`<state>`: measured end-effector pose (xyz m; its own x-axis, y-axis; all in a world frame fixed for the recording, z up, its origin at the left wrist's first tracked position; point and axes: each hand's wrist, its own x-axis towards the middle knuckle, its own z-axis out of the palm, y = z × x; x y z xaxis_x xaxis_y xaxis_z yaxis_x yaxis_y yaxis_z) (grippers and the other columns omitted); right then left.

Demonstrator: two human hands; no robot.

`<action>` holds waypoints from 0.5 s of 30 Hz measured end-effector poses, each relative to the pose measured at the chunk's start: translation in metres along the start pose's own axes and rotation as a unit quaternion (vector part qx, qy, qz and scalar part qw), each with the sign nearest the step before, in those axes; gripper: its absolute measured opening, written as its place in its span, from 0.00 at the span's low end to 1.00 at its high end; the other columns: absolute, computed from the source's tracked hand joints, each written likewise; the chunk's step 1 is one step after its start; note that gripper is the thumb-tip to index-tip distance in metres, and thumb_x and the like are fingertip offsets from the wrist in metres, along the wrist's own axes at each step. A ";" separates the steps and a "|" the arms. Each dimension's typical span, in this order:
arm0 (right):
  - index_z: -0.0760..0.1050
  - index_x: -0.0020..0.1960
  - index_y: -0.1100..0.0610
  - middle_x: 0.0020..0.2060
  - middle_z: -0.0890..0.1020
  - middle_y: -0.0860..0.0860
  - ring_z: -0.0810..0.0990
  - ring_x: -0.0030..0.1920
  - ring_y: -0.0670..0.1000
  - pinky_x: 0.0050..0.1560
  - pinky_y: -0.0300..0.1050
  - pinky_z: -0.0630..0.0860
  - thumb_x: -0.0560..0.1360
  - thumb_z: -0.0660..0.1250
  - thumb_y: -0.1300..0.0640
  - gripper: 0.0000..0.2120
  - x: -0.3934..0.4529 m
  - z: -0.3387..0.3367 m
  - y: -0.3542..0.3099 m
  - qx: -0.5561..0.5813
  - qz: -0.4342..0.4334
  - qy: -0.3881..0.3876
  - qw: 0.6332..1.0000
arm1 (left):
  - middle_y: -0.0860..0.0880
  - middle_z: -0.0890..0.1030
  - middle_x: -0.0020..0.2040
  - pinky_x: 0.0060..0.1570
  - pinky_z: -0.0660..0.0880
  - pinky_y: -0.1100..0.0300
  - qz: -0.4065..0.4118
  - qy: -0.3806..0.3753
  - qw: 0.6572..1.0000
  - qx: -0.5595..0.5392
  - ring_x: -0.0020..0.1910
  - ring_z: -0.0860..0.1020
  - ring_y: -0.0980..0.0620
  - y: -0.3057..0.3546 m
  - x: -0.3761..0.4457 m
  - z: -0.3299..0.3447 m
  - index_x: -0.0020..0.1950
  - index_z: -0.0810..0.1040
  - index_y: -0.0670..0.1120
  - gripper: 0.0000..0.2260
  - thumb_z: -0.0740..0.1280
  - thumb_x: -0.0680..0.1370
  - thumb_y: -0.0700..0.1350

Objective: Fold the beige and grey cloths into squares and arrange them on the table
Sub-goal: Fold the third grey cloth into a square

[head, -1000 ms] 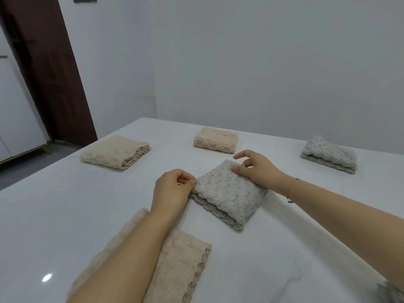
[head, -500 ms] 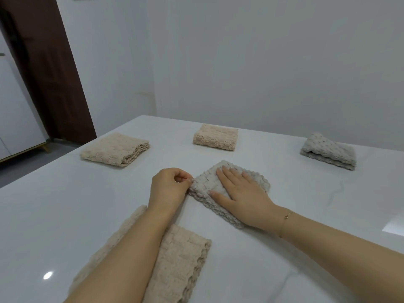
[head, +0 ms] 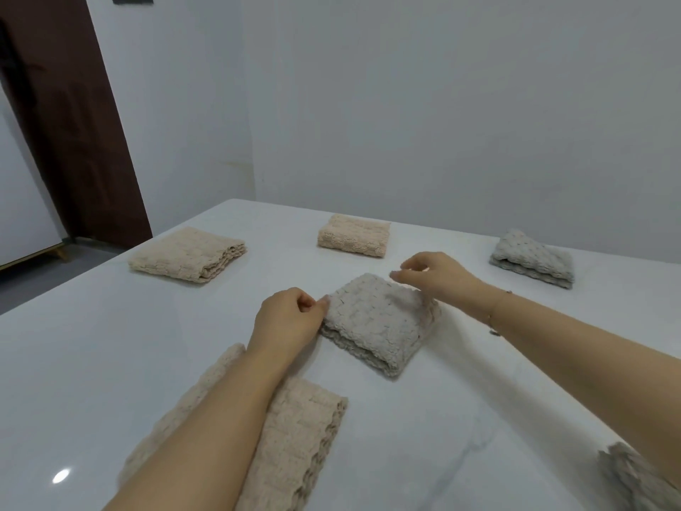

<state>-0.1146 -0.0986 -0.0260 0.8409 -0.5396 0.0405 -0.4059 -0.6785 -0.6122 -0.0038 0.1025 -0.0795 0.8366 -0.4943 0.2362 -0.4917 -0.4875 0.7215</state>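
pinching the left corner of the folded grey cloth (head: pixel 379 319), your left hand (head: pixel 287 319) has thumb and fingers curled onto the edge, and that cloth is your landmark in the middle of the table (head: pixel 92 363). your right hand (head: pixel 438 274) hangs just above the cloth's far right corner with fingers loosely bent; it looks to hold nothing, though the blur makes it hard to say whether a fingertip brushes the fabric. the two hands are apart, one at each side of the cloth.

beyond the grey cloth sits a folded beige square (head: pixel 354 236), to its far left another beige stack (head: pixel 188 254), to its far right a second grey fold (head: pixel 532 258). nearer you than the grey cloth, under your left forearm, lies a long beige cloth (head: pixel 294 437) folded only into a strip. a scrap of grey cloth (head: pixel 634 477) shows at the near right edge.

the risk now is in your left pinch: if you tug that corner sideways, the top layer may slide off the lower one and the square goes crooked. the near edge already shows thick layers gaping a little, so letting go without pressing flat could let it spring open. watch your left forearm too, since dragging it back may rumple the beige strip beneath.
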 end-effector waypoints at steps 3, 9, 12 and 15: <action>0.77 0.56 0.59 0.49 0.79 0.53 0.76 0.47 0.51 0.49 0.46 0.71 0.69 0.68 0.36 0.28 0.007 -0.004 0.008 -0.034 0.072 -0.105 0.991 | 0.51 0.75 0.34 0.33 0.65 0.60 0.019 -0.067 0.997 0.029 0.36 0.73 0.53 0.002 -0.001 0.002 0.42 0.78 0.43 0.17 0.66 0.75 0.57; 0.76 0.58 0.57 0.54 0.82 0.51 0.80 0.55 0.51 0.63 0.49 0.73 0.59 0.75 0.40 0.33 0.010 0.001 0.011 -0.016 0.084 -0.196 0.977 | 0.52 0.76 0.36 0.36 0.66 0.59 0.005 -0.135 0.991 0.006 0.37 0.74 0.53 0.002 0.001 0.002 0.44 0.78 0.46 0.12 0.69 0.74 0.54; 0.77 0.58 0.60 0.54 0.83 0.55 0.82 0.54 0.54 0.56 0.45 0.78 0.67 0.76 0.52 0.23 0.002 -0.007 0.015 0.096 0.079 -0.199 0.972 | 0.53 0.77 0.39 0.36 0.69 0.62 -0.022 -0.153 0.984 -0.091 0.38 0.75 0.54 0.009 -0.003 0.004 0.48 0.76 0.45 0.10 0.69 0.75 0.50; 0.77 0.59 0.62 0.55 0.83 0.55 0.82 0.55 0.53 0.54 0.43 0.79 0.72 0.71 0.61 0.16 -0.016 -0.027 0.020 0.221 0.066 -0.223 0.947 | 0.48 0.79 0.43 0.38 0.74 0.65 -0.079 -0.167 0.943 -0.278 0.39 0.77 0.54 0.029 -0.006 0.002 0.50 0.74 0.44 0.06 0.69 0.76 0.43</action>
<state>-0.1452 -0.1170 -0.0176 0.9010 -0.2747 -0.3358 -0.4109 -0.2918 -0.8637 -0.0235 0.0898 -0.0607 0.7206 -0.6912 -0.0548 -0.0869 -0.1684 0.9819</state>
